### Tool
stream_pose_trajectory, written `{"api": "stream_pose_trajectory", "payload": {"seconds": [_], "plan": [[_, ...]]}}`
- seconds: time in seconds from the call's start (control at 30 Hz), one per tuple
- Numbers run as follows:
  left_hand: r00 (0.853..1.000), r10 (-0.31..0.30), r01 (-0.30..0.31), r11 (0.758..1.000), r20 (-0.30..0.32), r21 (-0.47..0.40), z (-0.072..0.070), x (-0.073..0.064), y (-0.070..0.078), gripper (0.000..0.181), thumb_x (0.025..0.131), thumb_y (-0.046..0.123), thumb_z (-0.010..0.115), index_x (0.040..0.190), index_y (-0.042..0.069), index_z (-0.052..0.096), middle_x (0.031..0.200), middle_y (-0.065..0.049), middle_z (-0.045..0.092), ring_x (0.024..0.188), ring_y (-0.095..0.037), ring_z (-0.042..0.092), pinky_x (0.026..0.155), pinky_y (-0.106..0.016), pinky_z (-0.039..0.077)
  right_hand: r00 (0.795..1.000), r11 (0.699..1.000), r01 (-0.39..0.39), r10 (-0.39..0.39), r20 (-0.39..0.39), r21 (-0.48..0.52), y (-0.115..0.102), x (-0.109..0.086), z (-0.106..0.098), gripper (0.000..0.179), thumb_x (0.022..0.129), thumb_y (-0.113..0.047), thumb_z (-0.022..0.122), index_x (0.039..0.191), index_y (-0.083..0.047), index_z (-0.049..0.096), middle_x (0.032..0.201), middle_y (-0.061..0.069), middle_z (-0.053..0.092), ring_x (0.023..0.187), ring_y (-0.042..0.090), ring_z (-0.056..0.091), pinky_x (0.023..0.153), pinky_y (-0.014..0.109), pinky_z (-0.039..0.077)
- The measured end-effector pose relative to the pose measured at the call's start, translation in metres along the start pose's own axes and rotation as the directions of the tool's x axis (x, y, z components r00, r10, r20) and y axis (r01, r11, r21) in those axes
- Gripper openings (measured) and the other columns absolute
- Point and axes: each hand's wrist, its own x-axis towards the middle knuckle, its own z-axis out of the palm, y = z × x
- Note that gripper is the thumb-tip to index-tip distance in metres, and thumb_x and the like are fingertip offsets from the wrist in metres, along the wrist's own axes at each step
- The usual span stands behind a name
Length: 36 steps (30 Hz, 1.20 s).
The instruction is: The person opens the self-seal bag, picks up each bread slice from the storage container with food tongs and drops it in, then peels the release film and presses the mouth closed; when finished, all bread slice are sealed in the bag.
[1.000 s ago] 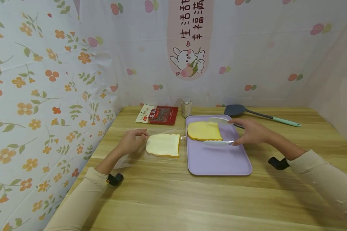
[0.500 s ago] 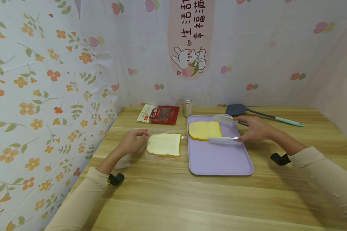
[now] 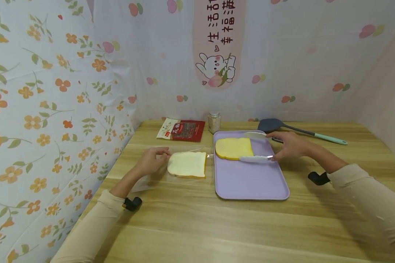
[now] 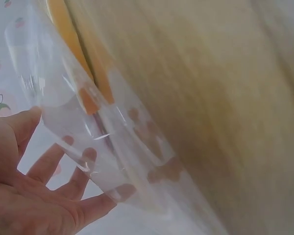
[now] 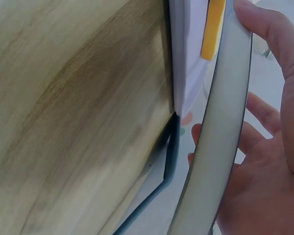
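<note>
A slice of bread (image 3: 187,164) lies inside a clear plastic bag (image 3: 171,149) on the table. My left hand (image 3: 151,160) is at the bag's left end; in the left wrist view its thumb and spread fingers touch the clear film, well apart from each other. On the lilac tray (image 3: 250,184) rests a second, yellower slice of bread (image 3: 233,148). My right hand (image 3: 291,145) grips a pair of tongs (image 3: 254,159) with pale tips, the thumb on one arm. One tip lies along the slice's near edge, the other beyond its far right corner.
Behind the bag lie seasoning packets (image 3: 184,130), with a small glass jar (image 3: 214,122) beside them. A dark spatula (image 3: 303,129) with a mint handle lies behind the tray. Printed curtains (image 3: 145,54) stand at the back and left of the wooden table (image 3: 197,226).
The tongs have shifted slightly to the right and their tips have drawn a little closer together around the slice. My left hand has stayed at the bag.
</note>
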Motion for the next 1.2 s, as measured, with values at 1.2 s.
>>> {"api": "stream_pose_trajectory", "payload": {"seconds": [1.2], "plan": [[1.000,-0.010,0.009,1.000,0.018,0.027,0.003,0.004,0.003,0.013,0.095,0.002,0.062,0.099,0.001,0.074,0.131,-0.024,0.060,0.117,-0.041,0.060,0.076,-0.039,0.046,0.999,0.998,0.039,-0.041,0.033,0.048,0.016,0.016,0.007,0.090,0.067,-0.043,0.091,0.137,-0.001,0.054,0.141,0.025,0.052,0.131,0.049,0.045,0.101,0.065,0.038]]}}
